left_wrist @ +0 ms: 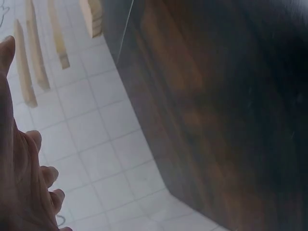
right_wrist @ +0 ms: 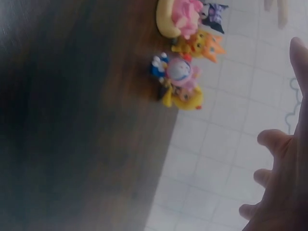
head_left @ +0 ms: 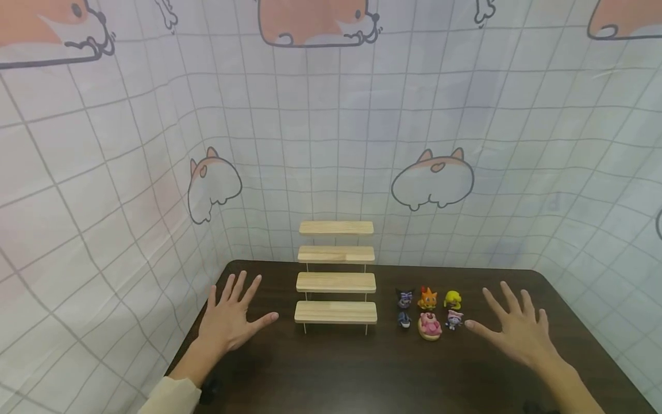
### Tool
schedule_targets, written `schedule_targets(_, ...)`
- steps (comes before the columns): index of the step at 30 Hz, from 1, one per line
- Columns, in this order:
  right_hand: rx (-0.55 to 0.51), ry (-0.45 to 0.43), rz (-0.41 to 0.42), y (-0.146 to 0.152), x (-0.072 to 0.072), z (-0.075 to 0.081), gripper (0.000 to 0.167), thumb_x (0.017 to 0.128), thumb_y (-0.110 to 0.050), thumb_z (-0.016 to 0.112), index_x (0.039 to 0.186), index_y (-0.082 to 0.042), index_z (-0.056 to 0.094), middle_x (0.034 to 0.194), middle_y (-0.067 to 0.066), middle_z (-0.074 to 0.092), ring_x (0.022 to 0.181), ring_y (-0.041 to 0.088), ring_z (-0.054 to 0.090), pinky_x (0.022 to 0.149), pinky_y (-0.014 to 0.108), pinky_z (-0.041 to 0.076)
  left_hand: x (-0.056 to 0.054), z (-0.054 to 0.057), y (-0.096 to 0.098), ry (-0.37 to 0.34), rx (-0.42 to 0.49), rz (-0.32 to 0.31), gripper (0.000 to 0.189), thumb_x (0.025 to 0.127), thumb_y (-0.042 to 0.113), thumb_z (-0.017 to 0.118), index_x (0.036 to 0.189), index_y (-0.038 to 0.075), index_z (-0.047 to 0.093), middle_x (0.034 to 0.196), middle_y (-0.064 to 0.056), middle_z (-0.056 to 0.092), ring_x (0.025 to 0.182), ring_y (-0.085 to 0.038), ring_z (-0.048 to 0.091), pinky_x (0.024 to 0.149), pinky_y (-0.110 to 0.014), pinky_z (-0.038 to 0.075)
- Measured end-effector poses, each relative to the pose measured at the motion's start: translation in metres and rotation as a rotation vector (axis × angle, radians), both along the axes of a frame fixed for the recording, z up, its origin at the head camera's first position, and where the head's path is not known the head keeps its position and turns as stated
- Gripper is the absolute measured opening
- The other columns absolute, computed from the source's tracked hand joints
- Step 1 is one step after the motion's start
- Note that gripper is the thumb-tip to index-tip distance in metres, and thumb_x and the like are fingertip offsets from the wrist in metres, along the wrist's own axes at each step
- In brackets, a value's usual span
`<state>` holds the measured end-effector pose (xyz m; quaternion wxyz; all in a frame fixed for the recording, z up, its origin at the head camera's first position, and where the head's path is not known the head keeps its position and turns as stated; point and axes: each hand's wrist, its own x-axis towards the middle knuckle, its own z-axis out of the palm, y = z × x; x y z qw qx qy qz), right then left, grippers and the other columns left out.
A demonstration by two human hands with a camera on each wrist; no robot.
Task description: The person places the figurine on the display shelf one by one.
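Observation:
My left hand (head_left: 227,319) hovers with fingers spread over the table's left side, holding nothing. To its right stands a stepped wooden display rack (head_left: 336,312) with several pale shelves. My right hand (head_left: 522,333), also spread and holding nothing, is at the right, beside a group of small figurines. The back row has a black-and-purple figurine (head_left: 405,298), an orange figurine (head_left: 427,299) and a yellow figurine (head_left: 453,299). In front are a dark blue-and-white figurine (head_left: 404,320), a pink figurine in a yellow base (head_left: 430,326) and a pink-and-blue figurine (head_left: 454,319).
The dark brown table (head_left: 331,368) has rounded back corners. A white grid-patterned cloth (head_left: 331,126) with cartoon dogs hangs behind it and along both sides. In the left wrist view, shelf ends of the rack (left_wrist: 57,38) show above the table edge.

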<state>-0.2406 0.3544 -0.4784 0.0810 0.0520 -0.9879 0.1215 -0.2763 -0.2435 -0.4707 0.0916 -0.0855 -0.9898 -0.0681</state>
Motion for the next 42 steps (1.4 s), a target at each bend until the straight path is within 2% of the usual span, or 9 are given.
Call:
schedule_targets(6,-0.052,-0.004,-0.003,-0.010,0.003,-0.018,0.093,0.095,-0.067,0.055,0.164,-0.015,0.019,0.168,0.028,0.006,0.141,0.073,0.012,0.097,0.092,0.011,0.006,-0.025,0.010,0.011,0.049,-0.009,0.097,0.088,0.083,0.046,0.165,0.029,0.019,0.172,-0.014,0.014,0.158,-0.042,0.013,0.122,-0.069,0.004)
schedule_targets(10,-0.117,0.001,-0.008,-0.015,0.002,-0.029,0.094,0.094,-0.064,0.060,0.164,-0.015,0.022,0.165,0.031,0.014,0.139,0.071,0.018,0.097,0.090,0.016,0.008,-0.039,0.019,-0.015,0.096,0.002,0.096,0.089,0.082,0.046,0.165,0.030,0.019,0.172,-0.013,0.013,0.158,-0.042,0.013,0.122,-0.071,0.006)
schedule_targets(16,-0.248,-0.039,-0.016,-0.020,-0.003,-0.045,0.091,0.095,-0.058,0.063,0.161,-0.007,0.027,0.159,0.038,0.020,0.133,0.073,0.025,0.090,0.091,0.026,0.006,-0.053,0.038,-0.051,0.225,0.019,0.092,0.092,0.080,0.046,0.165,0.032,0.016,0.172,-0.014,0.015,0.157,-0.043,0.016,0.122,-0.071,0.011)
schedule_targets(20,-0.370,-0.094,-0.023,-0.022,-0.008,-0.053,0.090,0.097,-0.053,0.063,0.160,-0.001,0.026,0.156,0.041,0.022,0.132,0.073,0.027,0.092,0.089,0.029,0.004,-0.060,0.050,-0.040,0.385,0.036,0.085,0.095,0.073,0.049,0.164,0.031,0.022,0.168,-0.017,0.026,0.153,-0.047,0.027,0.119,-0.071,0.020)
schedule_targets(24,-0.473,-0.136,-0.067,-0.024,-0.013,-0.060,0.087,0.099,-0.052,0.062,0.160,-0.001,0.026,0.153,0.040,0.028,0.134,0.065,0.035,0.098,0.080,0.038,0.003,-0.066,0.061,-0.010,0.587,0.054,0.076,0.099,0.064,0.052,0.162,0.027,0.031,0.162,-0.019,0.039,0.146,-0.048,0.040,0.112,-0.072,0.032)
schedule_targets(29,-0.611,-0.173,-0.132,-0.026,-0.019,-0.068,0.084,0.101,-0.052,0.059,0.160,-0.003,0.026,0.153,0.036,0.037,0.136,0.057,0.043,0.100,0.067,0.048,-0.006,-0.075,0.073,0.052,0.817,0.059,0.065,0.102,0.052,0.056,0.157,0.019,0.043,0.148,-0.019,0.056,0.136,-0.041,0.054,0.108,-0.065,0.042)
schedule_targets(31,-0.672,-0.182,-0.150,-0.026,-0.022,-0.070,0.083,0.101,-0.050,0.059,0.160,-0.003,0.026,0.154,0.035,0.038,0.138,0.055,0.043,0.103,0.065,0.047,-0.009,-0.078,0.077,0.061,0.906,0.064,0.061,0.103,0.047,0.057,0.154,0.017,0.046,0.140,-0.018,0.062,0.128,-0.036,0.060,0.104,-0.058,0.049)
schedule_targets(37,-0.828,-0.204,-0.184,-0.027,-0.029,-0.078,0.080,0.102,-0.047,0.060,0.160,-0.004,0.027,0.156,0.030,0.040,0.140,0.047,0.044,0.109,0.059,0.043,-0.016,-0.085,0.088,0.014,1.121,0.135,0.051,0.104,0.040,0.059,0.148,0.014,0.054,0.119,-0.010,0.071,0.102,-0.023,0.067,0.084,-0.037,0.055)
schedule_targets(42,-0.892,-0.224,-0.226,-0.030,-0.036,-0.083,0.079,0.101,-0.050,0.060,0.159,-0.006,0.030,0.156,0.029,0.040,0.142,0.046,0.042,0.112,0.060,0.040,-0.021,-0.091,0.096,-0.048,1.304,0.174,0.047,0.106,0.029,0.058,0.146,0.005,0.055,0.112,-0.014,0.068,0.096,-0.018,0.065,0.084,-0.038,0.060)
